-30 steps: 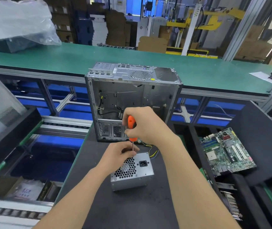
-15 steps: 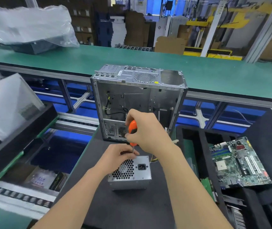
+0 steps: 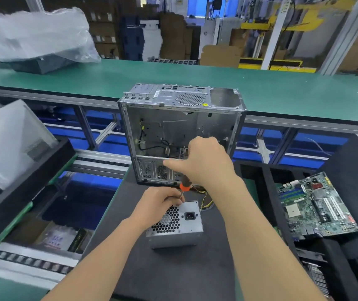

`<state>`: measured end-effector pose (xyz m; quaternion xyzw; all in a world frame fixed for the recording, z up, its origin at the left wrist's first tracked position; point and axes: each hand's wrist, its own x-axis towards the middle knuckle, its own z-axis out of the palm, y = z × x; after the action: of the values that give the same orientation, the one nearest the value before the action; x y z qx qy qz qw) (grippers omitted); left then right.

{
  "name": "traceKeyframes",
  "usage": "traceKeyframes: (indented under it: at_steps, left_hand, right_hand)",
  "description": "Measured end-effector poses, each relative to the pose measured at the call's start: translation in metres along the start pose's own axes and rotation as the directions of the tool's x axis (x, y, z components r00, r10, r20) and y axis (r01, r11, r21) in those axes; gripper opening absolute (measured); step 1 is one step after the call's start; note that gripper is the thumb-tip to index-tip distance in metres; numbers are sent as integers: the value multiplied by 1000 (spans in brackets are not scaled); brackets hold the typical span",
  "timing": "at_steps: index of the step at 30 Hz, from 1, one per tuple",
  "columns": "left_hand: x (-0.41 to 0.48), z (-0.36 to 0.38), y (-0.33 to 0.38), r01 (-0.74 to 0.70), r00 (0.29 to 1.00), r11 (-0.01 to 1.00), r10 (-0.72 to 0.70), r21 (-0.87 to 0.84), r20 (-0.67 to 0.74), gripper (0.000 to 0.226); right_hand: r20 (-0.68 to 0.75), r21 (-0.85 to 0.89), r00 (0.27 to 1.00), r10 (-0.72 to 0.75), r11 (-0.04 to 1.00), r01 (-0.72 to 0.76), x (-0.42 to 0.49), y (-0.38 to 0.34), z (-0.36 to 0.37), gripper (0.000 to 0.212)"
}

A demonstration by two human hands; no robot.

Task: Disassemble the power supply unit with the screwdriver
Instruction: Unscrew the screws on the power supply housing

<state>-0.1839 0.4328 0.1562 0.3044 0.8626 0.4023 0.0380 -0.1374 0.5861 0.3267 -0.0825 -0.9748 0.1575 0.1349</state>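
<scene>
Head view looks down on a grey power supply unit [image 3: 174,224] sitting on a black mat [image 3: 173,274], its honeycomb fan grille and mains socket facing up. The left hand [image 3: 158,205] rests at the unit's eleven o'clock corner, fingers curled to pinch the thin metal shaft of the screwdriver [image 3: 184,186] just above the casing. The right hand [image 3: 206,161] is closed over the top of the orange and black handle, hiding most of it, with one digit stuck out straight toward nine o'clock. The tool's tip is hidden behind the left fingers, so I cannot tell whether it sits in a screw. Yellow wires [image 3: 206,203] trail off the unit at two o'clock. At twelve o'clock, just behind the hands, an open, gutted computer case [image 3: 180,131] stands upright. Off at three o'clock a green circuit board [image 3: 317,207] lies tilted, well apart from the unit. A long green bench [image 3: 282,94] runs across behind, with a plastic bag [image 3: 32,35] on it at ten o'clock
</scene>
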Motion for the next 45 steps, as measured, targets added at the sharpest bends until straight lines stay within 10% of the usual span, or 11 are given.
traceKeyframes:
  at_steps: [4,10,15,19,24,35,45]
  left_hand:
    - [4,-3,-5,-25,999,998,27,-49,32,28]
    - [9,-10,-12,-60,988,996,68,-60,140,16]
    - [12,-10,-14,-95,985,994,102,-56,140,14]
    - [14,-9,-15,-104,984,992,112,-66,139,14]
    - [13,-10,-17,-110,981,989,124,-99,151,15]
    - [12,-15,-15,-10,982,924,82,-382,172,25]
    - [6,-12,-11,-15,990,913,70,-409,119,34]
  right_hand:
    - [185,16,976,-115,993,114,7,-4,-12,25]
    - [360,103,849,-386,921,376,5,-6,-13,35]
    - [295,-30,918,-266,958,287,1,-13,-5,19]
    - [92,-156,994,52,987,-37,2,-17,-3,62]
    - [252,8,947,199,978,-208,2,-25,-5,47]
    - [386,-20,921,-54,998,67,10,-31,-14,12]
    - [504,-125,847,-167,957,262,15,-33,-15,22]
